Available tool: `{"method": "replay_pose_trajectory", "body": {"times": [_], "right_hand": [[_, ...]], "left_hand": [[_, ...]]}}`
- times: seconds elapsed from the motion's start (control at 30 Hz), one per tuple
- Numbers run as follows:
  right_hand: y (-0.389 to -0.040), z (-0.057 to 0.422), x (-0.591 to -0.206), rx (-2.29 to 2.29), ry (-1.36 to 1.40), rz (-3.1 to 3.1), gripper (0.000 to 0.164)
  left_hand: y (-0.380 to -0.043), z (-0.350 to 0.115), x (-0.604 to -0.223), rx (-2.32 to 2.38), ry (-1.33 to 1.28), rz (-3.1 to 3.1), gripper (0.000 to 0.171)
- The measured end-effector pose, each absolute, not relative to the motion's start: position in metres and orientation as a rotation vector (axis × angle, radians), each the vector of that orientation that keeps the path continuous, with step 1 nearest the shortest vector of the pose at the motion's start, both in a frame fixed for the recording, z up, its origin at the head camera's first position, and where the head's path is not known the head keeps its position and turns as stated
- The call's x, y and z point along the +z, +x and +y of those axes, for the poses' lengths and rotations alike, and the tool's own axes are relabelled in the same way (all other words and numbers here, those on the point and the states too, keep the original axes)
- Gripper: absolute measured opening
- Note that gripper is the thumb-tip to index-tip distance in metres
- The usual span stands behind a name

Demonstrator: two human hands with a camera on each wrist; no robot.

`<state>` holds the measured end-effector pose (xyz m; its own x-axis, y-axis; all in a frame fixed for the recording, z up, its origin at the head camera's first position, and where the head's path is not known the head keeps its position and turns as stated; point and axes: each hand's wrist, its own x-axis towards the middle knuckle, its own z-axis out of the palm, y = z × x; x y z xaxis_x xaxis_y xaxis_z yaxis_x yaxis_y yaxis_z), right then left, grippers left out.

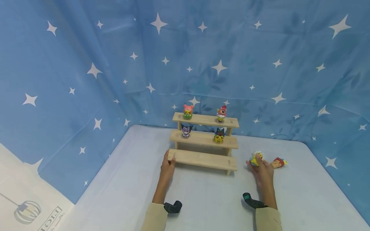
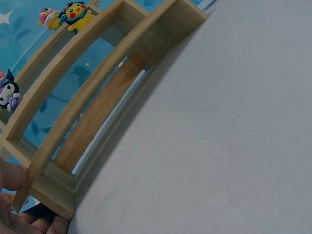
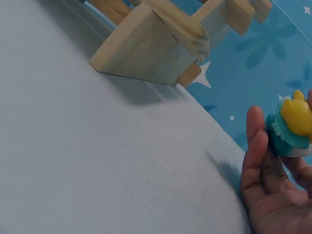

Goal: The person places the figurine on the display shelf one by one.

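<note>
A three-step wooden display shelf [image 1: 202, 158] stands on the white table. My left hand [image 1: 167, 170] grips the left end of its lowest step; in the left wrist view the thumb [image 2: 12, 176] lies against the board, with the other fingers below. To the right of the shelf, my right hand [image 1: 264, 175] holds a small yellow and teal figurine [image 3: 295, 119] between thumb and fingers, off the table. Close beside that hand, another figurine [image 1: 278, 163] with a red top lies on its side, partly hidden by the hand.
On the top step stand a pink figurine [image 1: 188, 111] and a red-and-pink one [image 1: 221, 114]. The middle step bears a purple-and-black figurine [image 1: 186, 131] and a black-and-yellow one [image 1: 219, 135]. A blue star-patterned curtain [image 1: 185, 64] hangs behind the table.
</note>
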<state>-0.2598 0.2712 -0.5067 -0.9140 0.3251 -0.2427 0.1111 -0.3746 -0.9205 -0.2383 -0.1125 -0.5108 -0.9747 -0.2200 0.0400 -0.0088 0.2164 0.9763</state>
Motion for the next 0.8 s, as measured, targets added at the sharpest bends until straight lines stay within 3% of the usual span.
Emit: {"method": "replay_pose_trajectory", "body": {"times": [0.23, 0.5, 0.8], "right_hand": [[-0.246, 0.263, -0.489, 2.378, -0.531, -2.018, 0.056], [-0.246, 0.247, -0.465, 2.190, -0.099, -2.429, 0.092], [-0.249, 0.209, -0.456, 1.981, 0.302, -2.625, 0.079]], "left_hand": [[-0.238, -0.114, -0.512, -1.848, 0.203, -2.310, 0.057], [-0.239, -0.116, -0.513, -1.840, 0.189, -2.309, 0.057], [-0.240, -0.114, -0.512, -1.844, 0.196, -2.312, 0.057]]}}
